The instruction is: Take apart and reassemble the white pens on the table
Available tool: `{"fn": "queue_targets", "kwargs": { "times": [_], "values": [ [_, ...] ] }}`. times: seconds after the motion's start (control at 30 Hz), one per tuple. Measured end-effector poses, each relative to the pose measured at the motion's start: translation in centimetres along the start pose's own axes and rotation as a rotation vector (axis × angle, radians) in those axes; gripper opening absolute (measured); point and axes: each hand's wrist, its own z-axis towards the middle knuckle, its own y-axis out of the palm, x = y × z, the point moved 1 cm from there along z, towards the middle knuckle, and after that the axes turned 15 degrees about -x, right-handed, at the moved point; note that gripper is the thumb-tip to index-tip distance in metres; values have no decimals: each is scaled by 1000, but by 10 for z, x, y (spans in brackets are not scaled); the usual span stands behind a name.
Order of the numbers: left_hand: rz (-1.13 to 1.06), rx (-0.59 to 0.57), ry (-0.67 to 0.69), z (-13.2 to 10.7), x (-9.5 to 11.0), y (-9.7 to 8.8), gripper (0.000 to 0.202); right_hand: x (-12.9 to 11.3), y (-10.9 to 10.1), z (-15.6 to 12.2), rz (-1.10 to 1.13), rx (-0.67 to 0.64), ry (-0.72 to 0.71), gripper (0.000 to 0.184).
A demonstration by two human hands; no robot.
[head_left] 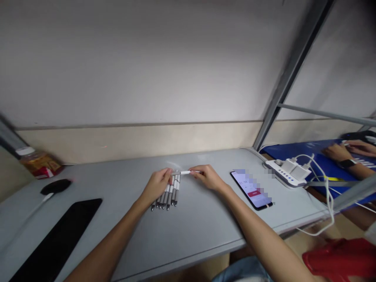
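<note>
A white pen (185,172) is held level between my two hands near the middle of the grey desk (199,223). My left hand (157,185) pinches its left end, fingers curled. My right hand (207,177) pinches its right end. Just below the held pen, several grey and white pens (167,195) lie side by side in a row on the desk, tips pointing toward me, partly under my left fingers.
A lit phone (252,189) lies right of my right hand. A white power strip (289,173) with chargers and cables sits at the desk's right end. A black tablet (57,239), a black mouse (55,186) and a bottle (38,162) are at left. Another person's hands (348,150) rest on a blue mat.
</note>
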Motion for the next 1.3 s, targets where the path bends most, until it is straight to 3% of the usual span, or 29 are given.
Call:
{"fn": "queue_targets", "kwargs": {
  "times": [0.2, 0.43, 0.5, 0.6, 0.77, 0.83, 1.0, 1.07, 1.3],
  "values": [
    [190, 104, 186, -2, 4, -4, 14, 4, 2, 0, 15, -60, 63, 34],
    [473, -77, 235, -3, 3, 6, 25, -6, 6, 2, -8, -70, -40, 29],
    [536, -73, 247, -3, 2, 7, 26, -9, 7, 2, 22, -70, -18, 29],
    [641, -6, 268, -3, 4, 6, 25, -9, 9, 3, 195, -111, 41, 34],
    [694, 5, 294, -5, 13, 4, 26, -3, 10, 4, 690, -229, 178, 37],
    [644, 0, 280, -5, 16, 5, 25, 0, 10, 5, 823, -135, 208, 34],
    [488, -38, 254, -7, 19, 13, 27, 9, -1, 7, 1111, 310, 218, 33],
    [493, -45, 234, -7, 16, 16, 27, 13, -6, 7, 1235, 421, 193, 34],
    [532, -44, 140, -3, -3, 18, 34, 22, -9, 5, 1513, 397, 37, 36]
  ]
}}
